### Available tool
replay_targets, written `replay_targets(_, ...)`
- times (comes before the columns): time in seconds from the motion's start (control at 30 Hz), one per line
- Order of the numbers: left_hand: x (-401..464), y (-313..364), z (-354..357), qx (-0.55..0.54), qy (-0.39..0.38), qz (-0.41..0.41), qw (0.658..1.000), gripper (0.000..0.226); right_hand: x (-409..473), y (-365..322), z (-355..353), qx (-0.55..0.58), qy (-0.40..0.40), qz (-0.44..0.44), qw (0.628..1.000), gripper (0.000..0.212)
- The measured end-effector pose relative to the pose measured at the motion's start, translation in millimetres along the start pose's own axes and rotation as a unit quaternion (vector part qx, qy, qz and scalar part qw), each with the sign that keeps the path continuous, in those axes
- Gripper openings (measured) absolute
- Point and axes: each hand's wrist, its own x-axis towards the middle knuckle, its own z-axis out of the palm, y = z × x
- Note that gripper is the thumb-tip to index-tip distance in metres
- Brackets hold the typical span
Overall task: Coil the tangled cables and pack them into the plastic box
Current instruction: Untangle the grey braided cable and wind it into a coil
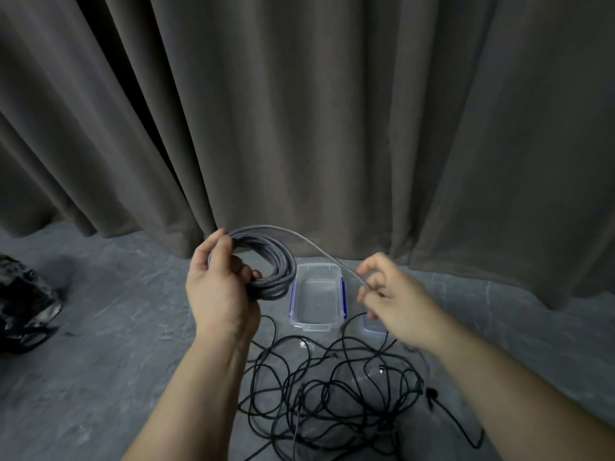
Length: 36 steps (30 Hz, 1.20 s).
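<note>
— Grey cable coil (266, 261): how is it being held?
— It is being gripped by the left hand (218, 287); its loose end is being pinched by the right hand (392, 294).
— And the box (317, 296)?
— It is lying open on the floor (116, 327), behind the tangled black cables (332, 387).

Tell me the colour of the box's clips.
Blue clips on the clear box, head view.
</note>
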Motion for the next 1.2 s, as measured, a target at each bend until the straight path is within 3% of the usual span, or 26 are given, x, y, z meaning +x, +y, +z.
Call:
replay_targets(0.07,2,-1,-2,-0.003,0.02,0.009,1.0,0.013,-3,0,-2,-0.048,0.058,-0.012,0.997,0.016)
replay_targets(0.13,1,-4,0,0.019,0.019,0.017,0.999,0.013,-5,-4,-1,-0.193,0.063,-0.044,0.978,0.009)
replay_targets(0.23,-3,-12,0,0.108,-0.014,0.066,0.992,0.011,-11,-23,10,-0.369,-0.031,-0.103,0.923,0.023)
replay_targets(0.3,-5,-16,-3,0.174,-0.056,0.105,0.978,0.009,-15,-42,16,-0.379,-0.101,-0.149,0.908,0.034)
replay_targets(0.37,-7,-19,-6,0.228,-0.106,0.119,0.96,0.015,-18,-64,13,-0.314,-0.143,-0.178,0.922,0.039)
replay_targets(0.47,-14,-24,-5,0.262,-0.165,0.098,0.946,0.01,-17,-81,7,-0.171,-0.143,-0.181,0.958,0.032)
replay_targets(0.53,-20,-25,-2,0.25,-0.194,0.051,0.947,0.01,-16,-82,6,-0.07,-0.107,-0.17,0.977,0.022)
replay_targets(0.63,-25,-26,2,0.2,-0.219,-0.043,0.954,0.009,-12,-77,6,-0.017,-0.02,-0.179,0.984,0.017)
replay_targets(0.83,-41,-28,11,0.119,-0.294,-0.132,0.939,0.038,-1,-61,4,0.067,0.1,-0.179,0.977,0.016)
replay_targets(0.93,-43,-25,12,0.098,-0.305,-0.154,0.935,0.042,3,-56,5,0.108,0.116,-0.174,0.972,0.02)
replay_targets(1.03,-43,-22,14,0.084,-0.283,-0.145,0.944,0.029,4,-53,3,0.123,0.09,-0.166,0.974,0.028)
replay_targets(1.2,-35,-18,14,0.051,-0.23,-0.139,0.962,0.013,4,-46,-10,0.28,0.025,-0.083,0.956,0.02)
